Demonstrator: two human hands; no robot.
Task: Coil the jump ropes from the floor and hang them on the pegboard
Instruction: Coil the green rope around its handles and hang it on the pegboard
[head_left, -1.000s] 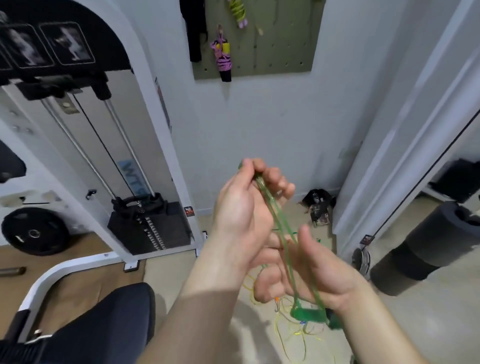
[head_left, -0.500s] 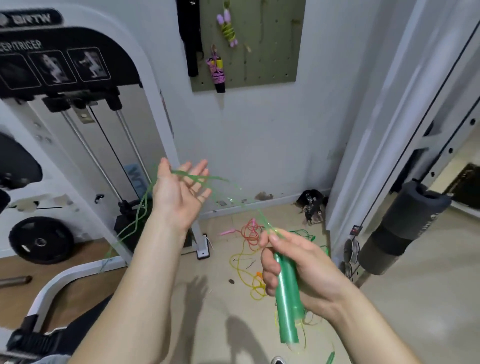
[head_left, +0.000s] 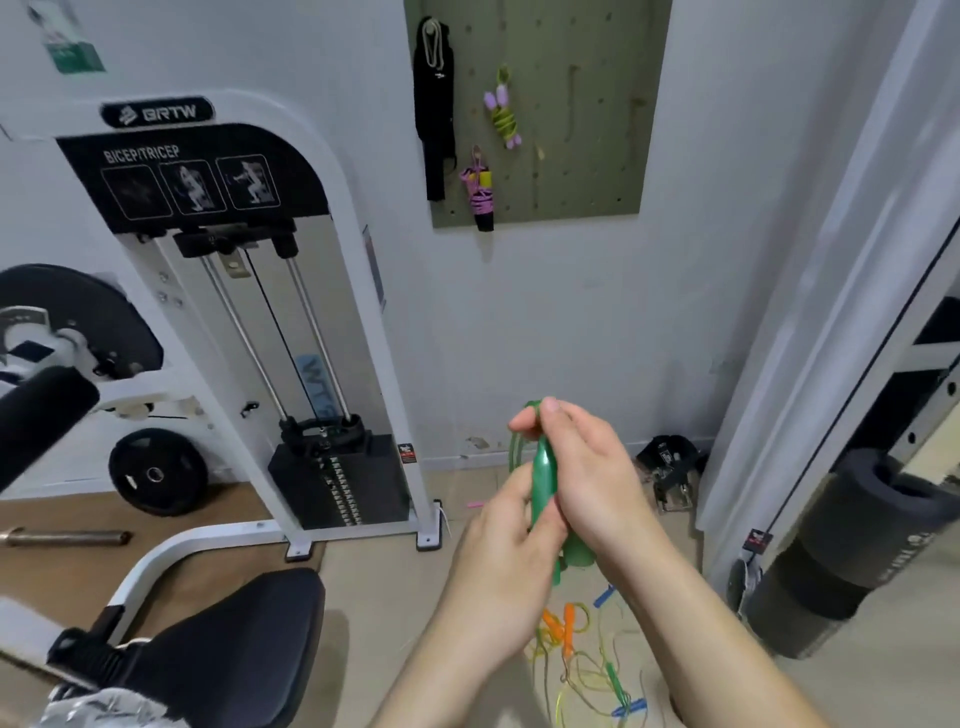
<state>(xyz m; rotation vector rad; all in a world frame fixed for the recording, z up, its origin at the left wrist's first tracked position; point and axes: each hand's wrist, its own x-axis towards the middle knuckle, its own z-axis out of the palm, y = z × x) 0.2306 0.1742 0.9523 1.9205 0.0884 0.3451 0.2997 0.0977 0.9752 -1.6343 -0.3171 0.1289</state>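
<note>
Left grip (head_left: 501, 564) and right grip (head_left: 589, 483) both clenched round the green jump rope (head_left: 543, 480), centre frame. Risk: coils spring open if either loosens before reaching the pegboard (head_left: 571, 104), upper centre.

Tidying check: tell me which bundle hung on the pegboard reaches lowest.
The pink-wrapped bundle, its black handle tip passing the pegboard's bottom edge; the black bundle and the lime bundle end higher.

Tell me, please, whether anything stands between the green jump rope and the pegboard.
Nothing visible does. The left hand and right hand hold the green jump rope in open air, below the pegboard. A black strap, a lime rope and a pink rope hang on its left part; the right part looks free.
</note>
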